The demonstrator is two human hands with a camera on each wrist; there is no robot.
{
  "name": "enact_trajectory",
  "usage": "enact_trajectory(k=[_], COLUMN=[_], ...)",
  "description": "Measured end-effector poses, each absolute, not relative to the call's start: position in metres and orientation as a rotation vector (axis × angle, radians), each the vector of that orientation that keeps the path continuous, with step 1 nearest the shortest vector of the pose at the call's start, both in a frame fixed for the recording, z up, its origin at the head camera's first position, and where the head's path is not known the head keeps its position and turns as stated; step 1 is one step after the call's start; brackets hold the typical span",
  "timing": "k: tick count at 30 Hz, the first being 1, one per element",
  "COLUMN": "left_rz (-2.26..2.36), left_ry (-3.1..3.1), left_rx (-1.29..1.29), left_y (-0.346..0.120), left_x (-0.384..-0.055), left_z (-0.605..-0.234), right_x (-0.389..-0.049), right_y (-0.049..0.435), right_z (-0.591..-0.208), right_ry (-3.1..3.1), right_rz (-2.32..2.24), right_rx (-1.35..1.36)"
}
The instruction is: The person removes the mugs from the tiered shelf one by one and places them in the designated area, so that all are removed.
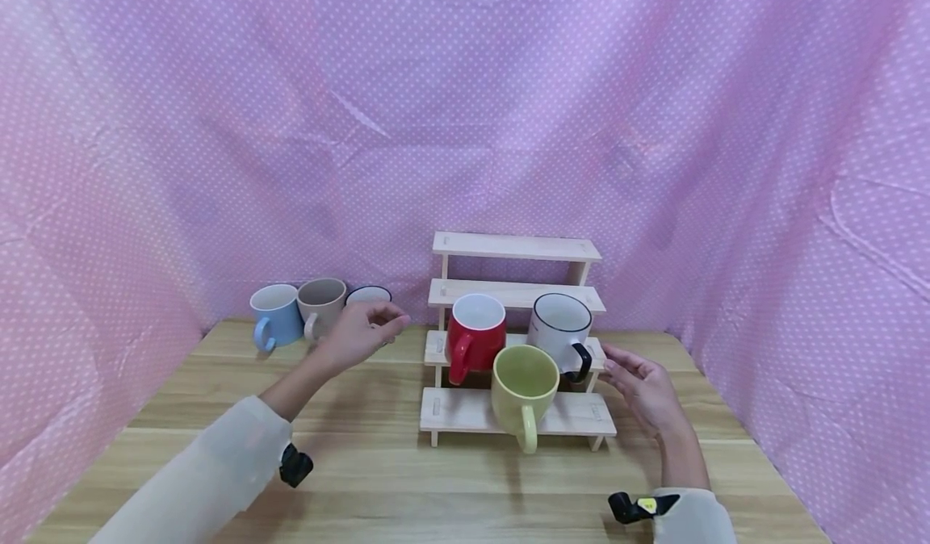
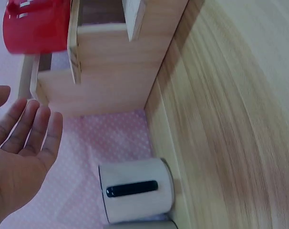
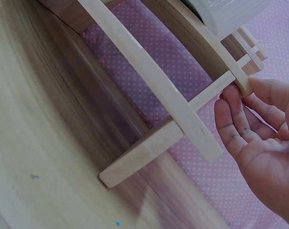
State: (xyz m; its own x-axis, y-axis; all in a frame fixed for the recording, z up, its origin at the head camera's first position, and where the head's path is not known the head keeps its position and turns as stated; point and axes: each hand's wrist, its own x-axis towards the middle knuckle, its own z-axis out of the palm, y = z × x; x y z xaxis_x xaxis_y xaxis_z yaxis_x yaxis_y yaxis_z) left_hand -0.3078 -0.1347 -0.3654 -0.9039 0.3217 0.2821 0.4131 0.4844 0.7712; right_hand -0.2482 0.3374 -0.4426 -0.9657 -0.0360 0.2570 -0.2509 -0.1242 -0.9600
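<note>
A wooden tiered stand (image 1: 517,246) holds three mugs. On its third step down are a red mug (image 1: 483,352) and a white mug with a black handle (image 1: 548,342). A yellow-green mug (image 1: 508,399) sits on the lowest step, handle toward me. My right hand (image 1: 647,391) pinches the right end of a shelf board (image 3: 230,67), thumb above and fingers below. My left hand (image 1: 359,336) hovers left of the stand, fingers loosely bent and nothing in them. Behind it is a white dark-rimmed mug (image 2: 135,205), partly hidden in the head view.
At the back left of the wooden table (image 1: 378,479), a blue mug (image 1: 282,322) and a grey-brown mug (image 1: 324,308) stand beside the dark-rimmed mug. The stand's two upper steps carry no mugs. A pink dotted cloth (image 1: 465,124) hangs behind and at both sides.
</note>
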Motion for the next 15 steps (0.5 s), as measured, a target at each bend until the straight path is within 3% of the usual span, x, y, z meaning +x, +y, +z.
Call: enact_trajectory(k=[15], left_rz=[-1.443], left_ry=[-2.588], left_rx=[-0.971], left_y=[-0.103], left_x=[-0.289], left_z=[-0.369], right_x=[-0.248], right_y=[0.338], right_z=[-0.442], right_ry=[-1.985], right_rz=[2.218], right_rx=[0.323])
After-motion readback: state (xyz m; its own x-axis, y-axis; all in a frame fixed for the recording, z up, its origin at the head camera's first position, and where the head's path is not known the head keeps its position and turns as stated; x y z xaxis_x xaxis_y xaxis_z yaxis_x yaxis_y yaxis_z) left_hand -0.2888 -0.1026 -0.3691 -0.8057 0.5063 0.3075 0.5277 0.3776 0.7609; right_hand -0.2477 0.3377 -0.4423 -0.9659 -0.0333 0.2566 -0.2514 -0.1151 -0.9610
